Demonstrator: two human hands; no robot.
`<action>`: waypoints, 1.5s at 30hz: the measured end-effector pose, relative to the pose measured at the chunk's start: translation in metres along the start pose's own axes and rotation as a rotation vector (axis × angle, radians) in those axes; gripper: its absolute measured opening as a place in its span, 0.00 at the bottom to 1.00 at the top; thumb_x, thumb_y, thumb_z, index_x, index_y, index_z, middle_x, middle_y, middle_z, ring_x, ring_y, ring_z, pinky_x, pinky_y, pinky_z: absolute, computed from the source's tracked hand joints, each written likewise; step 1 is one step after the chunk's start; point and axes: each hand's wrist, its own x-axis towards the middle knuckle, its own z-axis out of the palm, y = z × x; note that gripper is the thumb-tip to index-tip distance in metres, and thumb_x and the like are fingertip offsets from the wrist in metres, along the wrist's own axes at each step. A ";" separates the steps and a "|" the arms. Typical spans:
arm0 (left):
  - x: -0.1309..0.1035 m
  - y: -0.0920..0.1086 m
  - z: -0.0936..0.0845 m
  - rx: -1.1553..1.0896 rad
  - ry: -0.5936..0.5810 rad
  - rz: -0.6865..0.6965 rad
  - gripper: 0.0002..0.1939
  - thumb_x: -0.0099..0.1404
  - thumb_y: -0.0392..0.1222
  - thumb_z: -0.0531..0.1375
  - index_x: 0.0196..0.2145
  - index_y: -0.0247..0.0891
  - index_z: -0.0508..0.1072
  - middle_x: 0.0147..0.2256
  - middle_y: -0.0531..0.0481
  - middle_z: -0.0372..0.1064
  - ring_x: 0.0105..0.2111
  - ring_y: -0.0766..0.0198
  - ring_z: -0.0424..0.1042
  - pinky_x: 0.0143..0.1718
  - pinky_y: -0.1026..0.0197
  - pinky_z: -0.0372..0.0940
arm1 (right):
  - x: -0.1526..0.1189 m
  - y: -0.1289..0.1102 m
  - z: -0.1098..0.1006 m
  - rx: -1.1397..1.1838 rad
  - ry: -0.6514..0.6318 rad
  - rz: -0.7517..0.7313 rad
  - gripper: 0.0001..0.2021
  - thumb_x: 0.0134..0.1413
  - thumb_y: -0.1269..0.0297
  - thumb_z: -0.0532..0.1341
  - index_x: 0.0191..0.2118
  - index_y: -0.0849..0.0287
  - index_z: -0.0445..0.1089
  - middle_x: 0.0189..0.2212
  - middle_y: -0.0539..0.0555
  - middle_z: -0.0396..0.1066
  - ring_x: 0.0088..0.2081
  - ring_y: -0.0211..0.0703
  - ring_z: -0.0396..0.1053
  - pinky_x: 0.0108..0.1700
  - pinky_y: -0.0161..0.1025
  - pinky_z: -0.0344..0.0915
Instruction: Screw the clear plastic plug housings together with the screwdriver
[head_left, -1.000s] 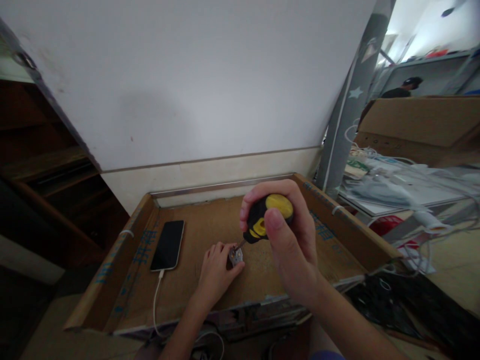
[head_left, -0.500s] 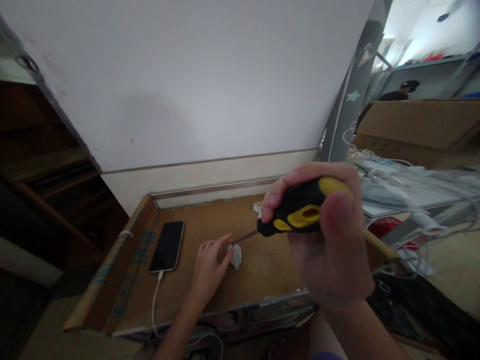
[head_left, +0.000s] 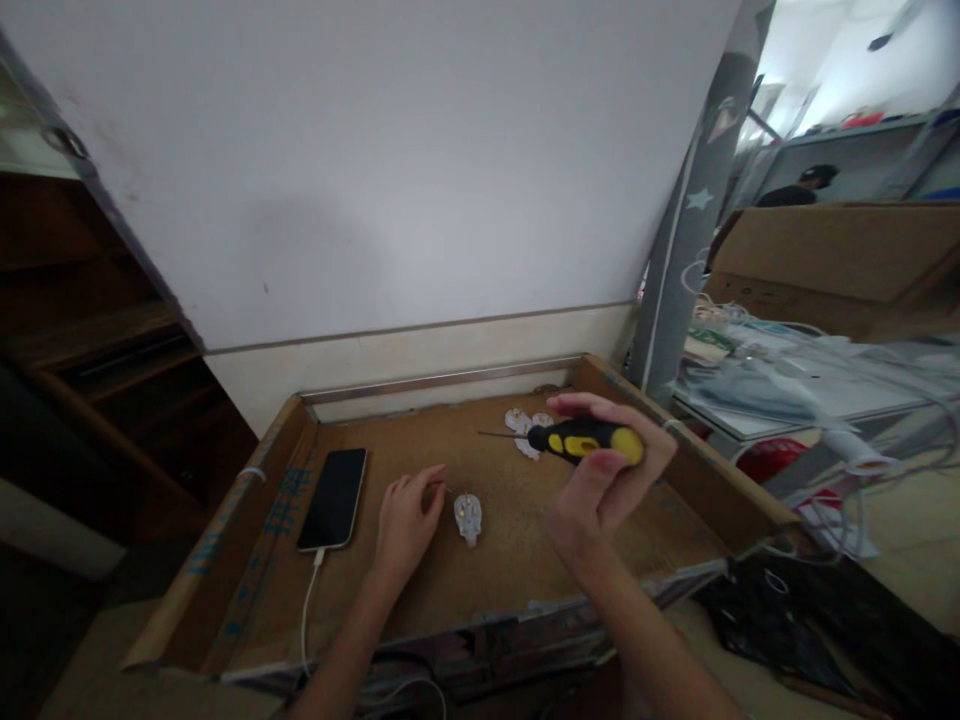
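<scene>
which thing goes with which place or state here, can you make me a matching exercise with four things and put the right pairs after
Things
1. phone
2. screwdriver
3. pale star
4. lone white piece

Places and states
A. on the grey post
B. lying on the brown cardboard, between the left hand and the right hand
C. dark screen, joined to a white cable
D. held in the right hand

Right pairs: 1-C, 2-D, 3-A, 4-B

Right fingers (head_left: 598,472) hold screwdriver (head_left: 577,440); left fingers (head_left: 409,487) near plug piece (head_left: 468,516).
</scene>
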 end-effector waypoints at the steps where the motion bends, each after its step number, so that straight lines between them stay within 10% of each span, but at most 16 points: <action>1: 0.000 -0.001 -0.001 -0.010 0.009 0.000 0.13 0.63 0.35 0.55 0.45 0.41 0.69 0.39 0.50 0.74 0.40 0.58 0.71 0.44 0.53 0.61 | -0.013 0.011 -0.008 -0.045 -0.018 -0.019 0.13 0.62 0.56 0.46 0.48 0.55 0.56 0.40 0.56 0.64 0.40 0.45 0.68 0.40 0.47 0.66; 8: -0.014 -0.002 -0.015 -0.108 -0.121 0.107 0.16 0.60 0.44 0.60 0.46 0.44 0.70 0.44 0.49 0.71 0.45 0.56 0.67 0.47 0.52 0.61 | -0.077 0.053 -0.113 -0.439 -0.193 -0.056 0.06 0.50 0.69 0.61 0.36 0.59 0.66 0.32 0.55 0.66 0.34 0.43 0.66 0.37 0.41 0.61; 13: -0.016 0.007 -0.012 -0.113 -0.242 0.141 0.28 0.49 0.47 0.67 0.49 0.44 0.68 0.47 0.47 0.69 0.47 0.52 0.65 0.49 0.50 0.60 | -0.093 0.079 -0.145 -0.749 -0.464 -0.044 0.10 0.57 0.57 0.56 0.35 0.59 0.65 0.30 0.53 0.65 0.32 0.41 0.67 0.35 0.39 0.65; 19: -0.010 0.008 -0.004 -0.110 -0.271 0.151 0.29 0.47 0.48 0.68 0.47 0.43 0.69 0.45 0.47 0.69 0.46 0.51 0.65 0.50 0.49 0.58 | -0.080 0.072 -0.106 -0.889 -0.633 0.109 0.11 0.54 0.57 0.56 0.40 0.56 0.69 0.40 0.58 0.68 0.42 0.52 0.65 0.42 0.47 0.59; 21: -0.011 0.007 -0.002 -0.121 -0.262 0.138 0.30 0.47 0.47 0.68 0.48 0.42 0.67 0.45 0.46 0.69 0.46 0.51 0.65 0.50 0.50 0.58 | -0.078 0.061 -0.078 -0.706 -0.887 0.318 0.13 0.54 0.59 0.56 0.44 0.58 0.66 0.43 0.60 0.66 0.46 0.51 0.64 0.47 0.48 0.59; 28: -0.013 0.006 0.003 -0.134 -0.254 0.077 0.39 0.44 0.40 0.67 0.54 0.41 0.61 0.45 0.45 0.69 0.45 0.51 0.66 0.50 0.49 0.58 | -0.085 0.039 -0.004 -0.620 -1.187 0.551 0.11 0.44 0.71 0.58 0.38 0.63 0.65 0.36 0.59 0.70 0.41 0.51 0.69 0.40 0.41 0.62; 45: -0.017 0.005 0.001 -0.172 -0.184 0.038 0.39 0.49 0.48 0.67 0.57 0.39 0.58 0.50 0.44 0.65 0.50 0.52 0.63 0.51 0.49 0.58 | -0.092 0.092 -0.014 -0.253 -1.071 0.847 0.14 0.51 0.60 0.55 0.42 0.62 0.65 0.27 0.53 0.71 0.27 0.39 0.68 0.29 0.34 0.62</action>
